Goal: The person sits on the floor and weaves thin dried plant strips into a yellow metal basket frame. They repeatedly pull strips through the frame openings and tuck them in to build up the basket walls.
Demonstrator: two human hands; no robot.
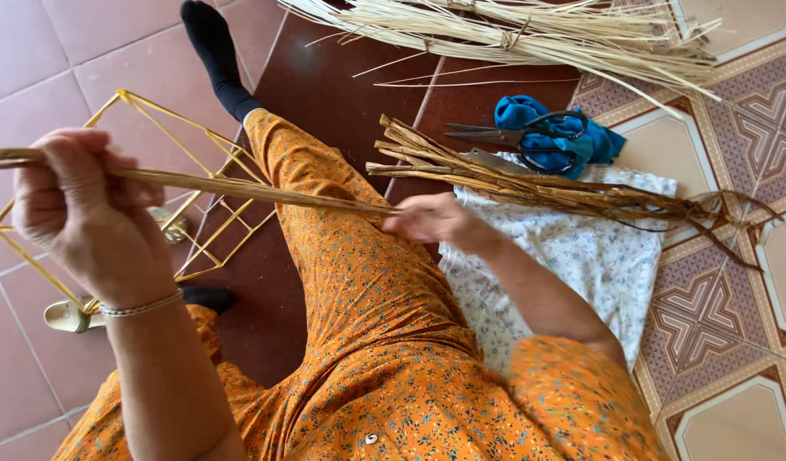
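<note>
Left hand (86, 213) fingers grip a straw strand (256, 192); right hand (431, 218) pinches its end, beside scissors (517, 137).

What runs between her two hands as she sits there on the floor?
In the head view, a long flat straw strip stretches from the left hand to the right hand, passing over the yellow wire frame and orange-clad leg.

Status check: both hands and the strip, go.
Left hand gripping dried strip. Right hand pinching its far end over the knee. Scissors lie aside; nothing blocking.
</note>
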